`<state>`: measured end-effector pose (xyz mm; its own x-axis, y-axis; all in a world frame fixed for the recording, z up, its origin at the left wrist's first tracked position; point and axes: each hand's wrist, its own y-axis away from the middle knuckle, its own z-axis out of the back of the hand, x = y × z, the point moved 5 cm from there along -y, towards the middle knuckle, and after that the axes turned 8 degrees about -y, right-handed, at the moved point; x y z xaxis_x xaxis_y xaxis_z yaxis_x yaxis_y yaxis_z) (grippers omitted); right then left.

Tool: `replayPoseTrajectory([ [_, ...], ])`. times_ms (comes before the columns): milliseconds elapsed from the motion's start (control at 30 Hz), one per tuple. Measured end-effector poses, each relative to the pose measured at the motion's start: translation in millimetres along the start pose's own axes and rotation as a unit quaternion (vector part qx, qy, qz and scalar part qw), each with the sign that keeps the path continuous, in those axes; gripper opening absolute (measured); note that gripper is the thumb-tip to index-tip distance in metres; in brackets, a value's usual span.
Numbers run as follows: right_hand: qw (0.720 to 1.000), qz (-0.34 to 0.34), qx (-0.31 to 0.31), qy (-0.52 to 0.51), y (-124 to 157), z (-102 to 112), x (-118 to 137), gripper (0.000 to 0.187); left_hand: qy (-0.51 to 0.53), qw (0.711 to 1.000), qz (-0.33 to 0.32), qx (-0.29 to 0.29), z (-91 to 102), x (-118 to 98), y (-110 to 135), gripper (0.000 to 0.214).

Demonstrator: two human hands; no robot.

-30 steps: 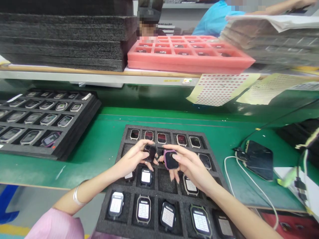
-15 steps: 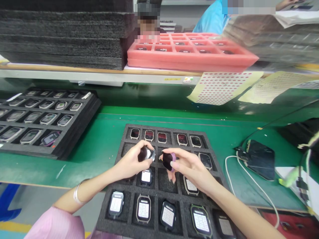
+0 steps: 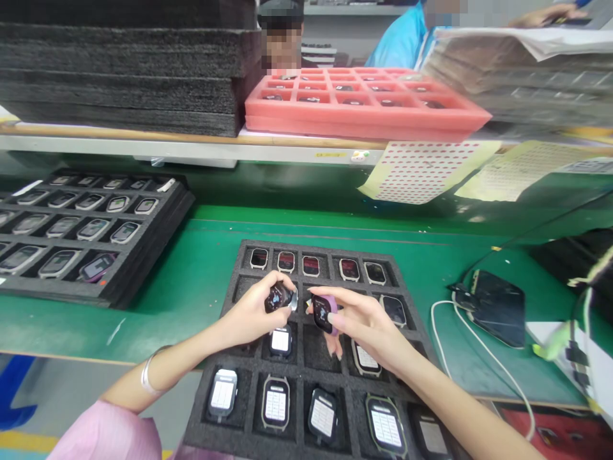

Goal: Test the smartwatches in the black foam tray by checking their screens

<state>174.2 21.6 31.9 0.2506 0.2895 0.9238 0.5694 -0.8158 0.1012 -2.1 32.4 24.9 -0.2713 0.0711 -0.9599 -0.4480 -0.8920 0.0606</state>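
My left hand (image 3: 268,303) is closed around a dark smartwatch case (image 3: 278,298) with a silvery edge, its screen lit with a small picture. In my right hand (image 3: 352,313) a purple-framed smartwatch case (image 3: 322,313) is pinched between thumb and fingers, and its dark screen also shows a small lit figure. Both are held above a black foam tray (image 3: 299,377) with square pockets. Strapless watch cases sit in many pockets; the front ones, such as a beige-framed watch case (image 3: 276,402), show white grid screens. The back-row cases, like one watch case (image 3: 311,265), have dark screens. My hands cover part of the middle rows.
Another stack of foam trays (image 3: 138,255) with watch cases lies at left. On the shelf stand black foam sheets (image 3: 124,76) and a pink foam tray (image 3: 364,118). A black device (image 3: 500,310) and white cable (image 3: 435,319) lie at right. People are across the shelf.
The screen of the left-hand watch has gone from a white display to a dark one with a small picture. The right-hand watch's screen has lit up. Both hands stay nearly in place.
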Motion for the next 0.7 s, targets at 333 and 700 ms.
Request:
replayPoseTrajectory([
  [333, 1.0, 0.009, -0.002, -0.019, -0.5, -2.3, 5.3, 0.038, 0.002, 1.0, -0.005, -0.005, 2.1, -2.3, -0.7, 0.024],
  [700, 1.0, 0.013, 0.015, 0.012, 2.8, 2.1, 1.6, 0.039, -0.016, 1.0, -0.004, -0.024, 5.5, -2.5, -1.2, 0.024],
])
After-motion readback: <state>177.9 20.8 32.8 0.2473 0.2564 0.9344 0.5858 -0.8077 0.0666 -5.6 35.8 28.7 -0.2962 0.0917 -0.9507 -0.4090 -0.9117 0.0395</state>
